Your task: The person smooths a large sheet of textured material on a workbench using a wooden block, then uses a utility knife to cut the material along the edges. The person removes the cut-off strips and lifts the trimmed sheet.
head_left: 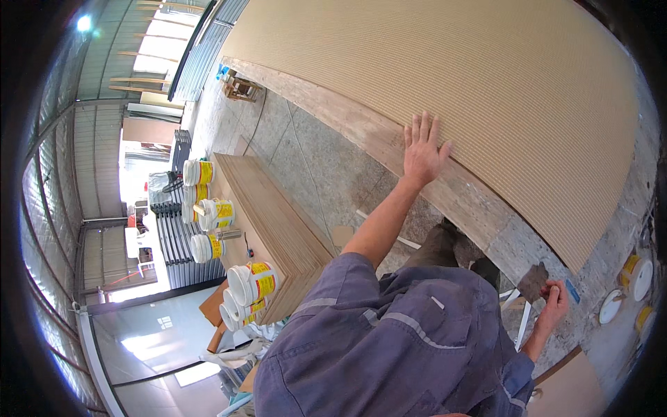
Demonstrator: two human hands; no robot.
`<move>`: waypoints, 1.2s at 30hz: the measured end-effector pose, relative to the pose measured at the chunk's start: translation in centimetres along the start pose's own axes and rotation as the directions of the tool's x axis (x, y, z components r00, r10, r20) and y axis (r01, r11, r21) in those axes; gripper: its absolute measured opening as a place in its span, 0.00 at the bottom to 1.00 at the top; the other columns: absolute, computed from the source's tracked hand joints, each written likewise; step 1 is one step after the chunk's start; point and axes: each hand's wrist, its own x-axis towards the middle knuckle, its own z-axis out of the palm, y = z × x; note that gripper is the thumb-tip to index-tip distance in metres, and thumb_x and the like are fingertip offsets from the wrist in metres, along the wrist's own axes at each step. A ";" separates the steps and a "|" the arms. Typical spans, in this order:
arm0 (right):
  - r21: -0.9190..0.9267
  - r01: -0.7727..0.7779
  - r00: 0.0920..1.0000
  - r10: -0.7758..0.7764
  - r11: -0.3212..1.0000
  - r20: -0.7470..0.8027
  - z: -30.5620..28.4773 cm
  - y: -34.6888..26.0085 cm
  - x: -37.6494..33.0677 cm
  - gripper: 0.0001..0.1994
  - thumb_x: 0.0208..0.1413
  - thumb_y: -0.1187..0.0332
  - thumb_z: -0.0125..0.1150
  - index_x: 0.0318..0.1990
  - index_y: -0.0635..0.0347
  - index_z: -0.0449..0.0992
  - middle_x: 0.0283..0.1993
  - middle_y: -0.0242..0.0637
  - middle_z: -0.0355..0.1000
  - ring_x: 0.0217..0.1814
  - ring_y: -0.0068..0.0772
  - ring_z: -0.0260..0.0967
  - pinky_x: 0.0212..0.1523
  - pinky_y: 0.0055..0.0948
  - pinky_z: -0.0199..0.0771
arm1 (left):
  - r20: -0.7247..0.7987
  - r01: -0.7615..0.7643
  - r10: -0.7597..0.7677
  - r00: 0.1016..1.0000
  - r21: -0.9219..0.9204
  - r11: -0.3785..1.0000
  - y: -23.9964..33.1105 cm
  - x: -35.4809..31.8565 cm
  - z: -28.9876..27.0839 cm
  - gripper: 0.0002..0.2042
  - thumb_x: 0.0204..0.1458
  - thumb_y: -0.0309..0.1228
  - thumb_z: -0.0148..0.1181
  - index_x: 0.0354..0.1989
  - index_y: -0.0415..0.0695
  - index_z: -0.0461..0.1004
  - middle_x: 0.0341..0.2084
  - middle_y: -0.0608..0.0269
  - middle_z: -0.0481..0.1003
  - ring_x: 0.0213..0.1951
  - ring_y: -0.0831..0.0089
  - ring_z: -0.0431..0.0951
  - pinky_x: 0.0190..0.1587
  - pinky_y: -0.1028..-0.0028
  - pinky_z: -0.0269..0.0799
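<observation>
A large beige board (486, 76) with fine ribs across its surface lies on a worn, stained table (333, 115). My left hand (424, 154) rests flat on the board's near edge, fingers spread. Near the table's right corner, my right hand (554, 306) is closed round what looks like a scraper (533, 281) with a flat, dirty grey-brown blade. Its handle is mostly hidden by the fingers. Just beyond that hand, a small blue item (572, 290) lies on the table by the board's corner.
To my left stands a stack of wood panels (278, 229), bearing several white buckets (251, 283) with yellow labels. More buckets (636, 276) and a white lid (611, 306) are at the far right. A small wooden stool (240, 88) stands on the concrete floor (292, 160) beyond the stack.
</observation>
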 end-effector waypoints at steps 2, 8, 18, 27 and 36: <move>0.014 -0.031 0.999 0.031 0.999 0.005 1.6 0.4 -0.1 0.10 0.64 0.71 0.48 0.38 0.64 0.77 0.32 0.32 0.72 0.33 0.22 0.69 0.37 0.25 0.72 | -0.007 0.062 -0.062 0.998 0.015 0.998 -3.8 1.1 -0.4 0.34 0.62 0.51 0.44 0.71 0.42 0.51 0.72 0.47 0.46 0.73 0.48 0.39 0.72 0.51 0.30; -0.077 -0.040 0.999 0.037 0.996 -0.036 8.7 -2.1 -2.4 0.10 0.64 0.72 0.48 0.37 0.64 0.77 0.31 0.32 0.72 0.32 0.22 0.70 0.37 0.24 0.73 | 0.033 0.152 -0.152 0.988 -0.017 0.988 -13.0 4.8 -1.6 0.35 0.62 0.51 0.43 0.71 0.40 0.49 0.72 0.50 0.45 0.74 0.53 0.37 0.72 0.50 0.28; -0.147 -0.048 0.858 0.116 0.988 0.501 23.7 -4.7 -4.2 0.08 0.59 0.74 0.51 0.36 0.65 0.78 0.30 0.31 0.74 0.33 0.22 0.71 0.36 0.23 0.72 | -0.029 0.130 -0.130 0.991 0.003 0.991 -17.2 5.6 -1.8 0.34 0.63 0.52 0.41 0.71 0.39 0.50 0.72 0.49 0.47 0.73 0.52 0.40 0.72 0.49 0.31; -0.224 0.063 0.705 0.115 0.973 0.700 42.3 -8.3 -4.6 0.08 0.59 0.75 0.52 0.36 0.66 0.78 0.34 0.32 0.75 0.33 0.22 0.72 0.37 0.24 0.73 | -0.079 0.133 -0.136 0.988 -0.041 0.990 -29.3 9.2 -4.1 0.33 0.64 0.51 0.37 0.71 0.42 0.50 0.72 0.55 0.48 0.73 0.55 0.41 0.72 0.48 0.32; -0.313 0.051 0.780 0.158 0.949 0.605 62.5 -10.8 -9.0 0.08 0.60 0.73 0.53 0.35 0.68 0.78 0.33 0.33 0.75 0.32 0.22 0.71 0.36 0.23 0.73 | -0.007 0.006 -0.006 1.000 -0.035 0.999 -48.2 13.9 -5.6 0.32 0.66 0.52 0.30 0.73 0.46 0.44 0.74 0.61 0.43 0.74 0.59 0.39 0.73 0.51 0.31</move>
